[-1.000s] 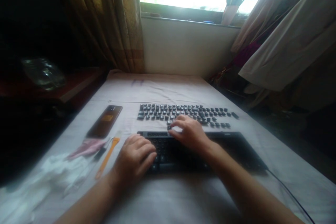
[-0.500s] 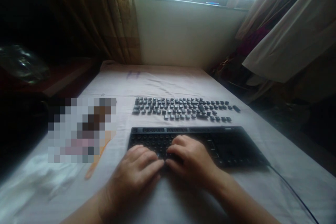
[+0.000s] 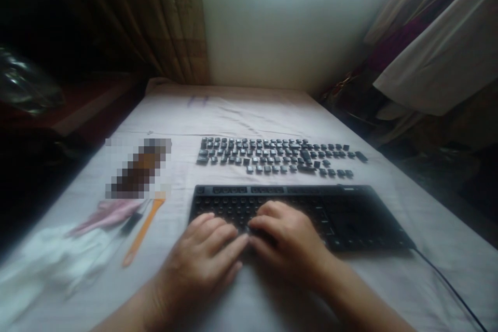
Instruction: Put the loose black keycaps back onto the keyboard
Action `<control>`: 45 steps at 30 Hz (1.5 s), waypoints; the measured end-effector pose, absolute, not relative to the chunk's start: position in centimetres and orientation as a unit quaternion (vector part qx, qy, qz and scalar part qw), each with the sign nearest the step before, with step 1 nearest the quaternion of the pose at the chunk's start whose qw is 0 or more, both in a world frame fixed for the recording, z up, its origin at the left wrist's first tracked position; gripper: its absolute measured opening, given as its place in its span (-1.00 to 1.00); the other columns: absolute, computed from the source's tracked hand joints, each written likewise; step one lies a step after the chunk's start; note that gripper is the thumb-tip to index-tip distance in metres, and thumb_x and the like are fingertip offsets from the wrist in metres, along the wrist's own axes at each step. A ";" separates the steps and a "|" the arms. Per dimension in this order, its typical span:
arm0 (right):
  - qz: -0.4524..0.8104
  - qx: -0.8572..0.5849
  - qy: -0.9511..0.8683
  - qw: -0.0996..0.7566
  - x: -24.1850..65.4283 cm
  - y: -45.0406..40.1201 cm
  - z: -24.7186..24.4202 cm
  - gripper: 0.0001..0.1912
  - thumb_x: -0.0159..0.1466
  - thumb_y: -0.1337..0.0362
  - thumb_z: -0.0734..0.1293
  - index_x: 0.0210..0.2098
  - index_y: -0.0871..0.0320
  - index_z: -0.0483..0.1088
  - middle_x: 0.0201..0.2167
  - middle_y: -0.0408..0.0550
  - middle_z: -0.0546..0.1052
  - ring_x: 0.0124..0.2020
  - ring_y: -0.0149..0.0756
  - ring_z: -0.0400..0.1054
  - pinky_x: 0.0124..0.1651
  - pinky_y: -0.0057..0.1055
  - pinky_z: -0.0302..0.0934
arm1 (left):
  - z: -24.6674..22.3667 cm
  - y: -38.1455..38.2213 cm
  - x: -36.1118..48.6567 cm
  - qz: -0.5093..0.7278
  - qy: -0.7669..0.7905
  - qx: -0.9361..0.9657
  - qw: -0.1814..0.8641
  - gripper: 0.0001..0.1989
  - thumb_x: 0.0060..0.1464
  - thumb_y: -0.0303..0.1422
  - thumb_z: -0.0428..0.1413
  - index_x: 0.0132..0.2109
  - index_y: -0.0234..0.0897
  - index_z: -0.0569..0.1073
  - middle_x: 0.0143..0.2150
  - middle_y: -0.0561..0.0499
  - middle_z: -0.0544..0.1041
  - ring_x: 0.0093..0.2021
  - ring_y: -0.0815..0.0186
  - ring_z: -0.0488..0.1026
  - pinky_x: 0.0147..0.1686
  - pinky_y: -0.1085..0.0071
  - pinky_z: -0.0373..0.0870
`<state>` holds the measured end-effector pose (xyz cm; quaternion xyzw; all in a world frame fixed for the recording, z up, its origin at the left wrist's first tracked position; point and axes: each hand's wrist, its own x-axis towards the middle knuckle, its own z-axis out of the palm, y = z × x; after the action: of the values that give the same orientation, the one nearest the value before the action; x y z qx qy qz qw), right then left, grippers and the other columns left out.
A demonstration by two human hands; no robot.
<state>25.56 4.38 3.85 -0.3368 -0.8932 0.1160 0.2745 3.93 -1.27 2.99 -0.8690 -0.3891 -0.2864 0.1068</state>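
Note:
A black keyboard (image 3: 350,218) lies on a pale cloth, its keycaps off over much of its surface. Both hands rest at its front edge, left of its middle. My left hand (image 3: 208,249) has its fingers bent together over the lower left part, the thumb pointing towards the other hand. My right hand (image 3: 286,233) is curled, with thumb and fingertips close together near the left thumb tip. Whatever lies between the fingertips is too small and dark to make out. Behind the keyboard, loose black keycaps (image 3: 268,154) lie in several rows.
On the left are an orange tool (image 3: 143,231), a small black-headed brush (image 3: 131,223), a pink cloth (image 3: 107,215), a white cloth (image 3: 58,257) and a blurred-out item (image 3: 142,168). A cable (image 3: 447,282) runs off the keyboard's right side. Curtains (image 3: 175,15) hang behind.
The camera view has tilted down and shifted slightly, so the window shows less. Both hands stay at nearly the same place on the keyboard.

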 end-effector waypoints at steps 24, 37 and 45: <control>0.151 -0.345 -0.879 0.292 25.7 4.1 3.4 -0.91 0.25 0.37 0.39 -0.28 0.14 0.58 -0.34 -0.04 0.59 -0.35 -0.29 0.48 -0.28 -0.41 0.32 | 2.6 -1.5 4.3 -0.284 -0.392 -0.869 0.103 -0.75 0.32 -0.36 0.02 0.02 -0.24 0.55 -0.14 0.00 0.60 -0.06 0.25 0.48 0.16 0.21 0.32; 0.121 -0.350 -0.894 0.252 25.7 4.0 3.6 -0.93 0.27 0.39 0.36 -0.30 0.14 0.52 -0.35 -0.06 0.57 -0.34 -0.26 0.44 -0.26 -0.39 0.27 | 2.4 -1.7 4.5 -0.290 -0.395 -0.865 0.110 -0.75 0.32 -0.36 0.02 0.02 -0.24 0.55 -0.12 0.01 0.62 -0.05 0.28 0.49 0.21 0.25 0.27; 0.102 -0.348 -0.904 0.226 25.3 4.0 4.2 -0.93 0.26 0.39 0.37 -0.33 0.15 0.52 -0.37 -0.06 0.54 -0.35 -0.23 0.41 -0.27 -0.35 0.23 | 2.4 -1.9 4.8 -0.289 -0.406 -0.859 0.120 -0.75 0.32 -0.36 0.02 0.00 -0.26 0.56 -0.11 0.01 0.62 -0.05 0.26 0.48 0.21 0.22 0.25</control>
<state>25.35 4.04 4.25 -0.3482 -0.9041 0.1018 0.2259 4.79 -1.89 2.39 -0.8588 -0.4058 -0.2887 0.1200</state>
